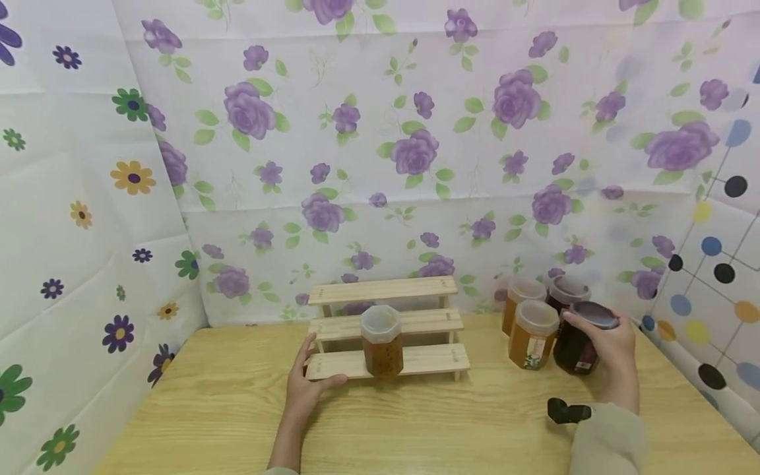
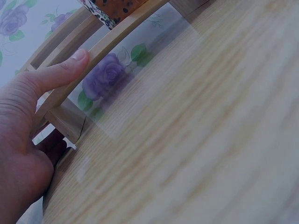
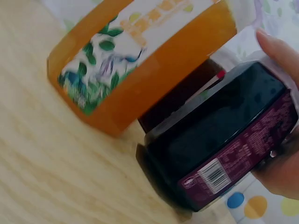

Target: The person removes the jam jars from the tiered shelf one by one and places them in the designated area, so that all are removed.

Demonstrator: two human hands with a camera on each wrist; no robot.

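Observation:
A three-tier wooden display stand (image 1: 388, 288) stands on the table, and a jar of amber contents (image 1: 382, 356) with a pale lid is on its lowest step. My left hand (image 1: 304, 386) holds the left end of that step; in the left wrist view the thumb (image 2: 70, 70) lies on the board and the other fingers go behind its leg, partly hidden. At the right, my right hand (image 1: 617, 343) grips a dark jar (image 1: 572, 349) around its upper part. Its purple label with a barcode (image 3: 215, 176) shows in the right wrist view. Whether its base touches the table I cannot tell.
Beside the dark jar stands an amber jar (image 1: 525, 343) with a leafy label. Behind are another amber jar (image 1: 508, 310) and a second dark jar (image 1: 561, 300). Flowered cloth (image 1: 356, 165) hangs behind the wooden table (image 1: 237, 396), with patterned cloth at both sides.

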